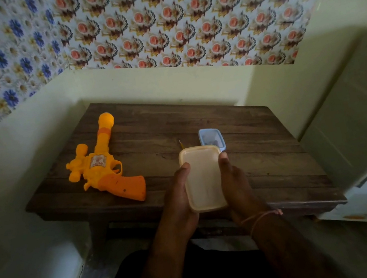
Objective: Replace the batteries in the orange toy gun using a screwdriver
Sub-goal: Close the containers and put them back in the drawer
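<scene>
I hold a pale, cream-coloured plastic box (204,179) between both hands, above the near part of the dark wooden table (265,149). The box is a rounded rectangle with a smooth, slightly translucent top and a thicker yellowish rim. My left hand (179,196) wraps its left long side, thumb lying up along the edge; my right hand (233,179) clasps the right side, thumb tip resting at the upper corner. A thin reddish thread (260,218) is tied round my right wrist.

The orange toy gun (103,162) lies flat on the left part of the table, well apart from my hands. It is moulded plastic, glossy yellow-orange in the body with a deeper orange grip pointing toward me and to the right, a long barrel running away toward the wall and ending in a round knob, and a printed sticker on its side.

Just beyond the box sits a small blue-rimmed clear plastic container (212,138), open at the top; its contents are too dim to tell. Beside it a thin yellowish stick (181,144) peeks out past the box's far edge; what it is I cannot tell.

The table's planks are rough-grained and scuffed. Behind it the wall is plain cream below and covered with flower-patterned paper (180,16) above.
</scene>
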